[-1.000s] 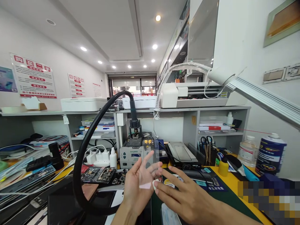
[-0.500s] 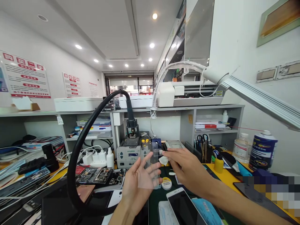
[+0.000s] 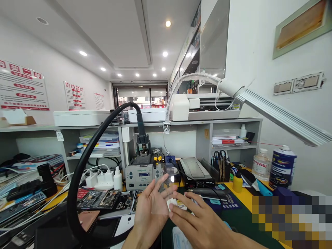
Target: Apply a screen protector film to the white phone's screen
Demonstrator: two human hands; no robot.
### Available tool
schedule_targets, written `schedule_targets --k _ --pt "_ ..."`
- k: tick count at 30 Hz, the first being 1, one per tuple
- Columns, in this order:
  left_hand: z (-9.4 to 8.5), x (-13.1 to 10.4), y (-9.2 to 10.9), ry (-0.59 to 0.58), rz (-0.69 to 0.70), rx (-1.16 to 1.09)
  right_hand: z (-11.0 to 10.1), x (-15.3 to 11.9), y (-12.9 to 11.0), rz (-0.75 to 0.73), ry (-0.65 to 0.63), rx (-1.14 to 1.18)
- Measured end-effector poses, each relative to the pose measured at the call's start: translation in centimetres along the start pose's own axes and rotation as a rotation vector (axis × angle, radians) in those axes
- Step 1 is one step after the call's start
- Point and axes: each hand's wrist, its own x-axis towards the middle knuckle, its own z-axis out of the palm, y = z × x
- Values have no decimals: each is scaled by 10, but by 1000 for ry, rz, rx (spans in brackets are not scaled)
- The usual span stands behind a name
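A thin clear sheet lies against the palm and fingers of my left hand, whose fingers are partly curled around it. My right hand is beside it, holding a small white wipe near the sheet's right edge. Whether the wipe touches the sheet is hard to tell. Below my hands, a light blue packet shows partly. The round white-and-yellow container is mostly hidden behind my right hand.
A thick black cable loops at the left, by circuit boards. Behind stand a grey soldering station and a flat metal-topped device. At the right are a yellow bottle and a blue can.
My right hand has moved down and left, closer to my left palm, bringing the white wipe with it. The flat device behind has come into fuller view, and the white phone is now hidden.
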Motion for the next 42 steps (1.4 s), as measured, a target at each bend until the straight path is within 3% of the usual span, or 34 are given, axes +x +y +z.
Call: schedule_targets --k 9,16,22,26,30,36,42 --pt "-1 3 -6 -5 -30 83 -9 -7 18 -123 -78 -68" --pt "-1 6 -9 -26 -45 143 -7 -7 48 -175 -93 -75" --pt "0 2 -10 -42 -52 184 -7 -2 86 -112 -163 -159" --pt "-1 2 -10 -62 -57 194 -6 6 97 -70 -151 -193" --pt "-3 3 -8 -73 -52 180 -7 9 86 -40 -185 -109" --pt "-8 3 -11 -88 -37 151 -18 2 47 20 -235 84" --pt "-6 3 -10 -48 -34 96 -19 6 11 -55 -137 84"
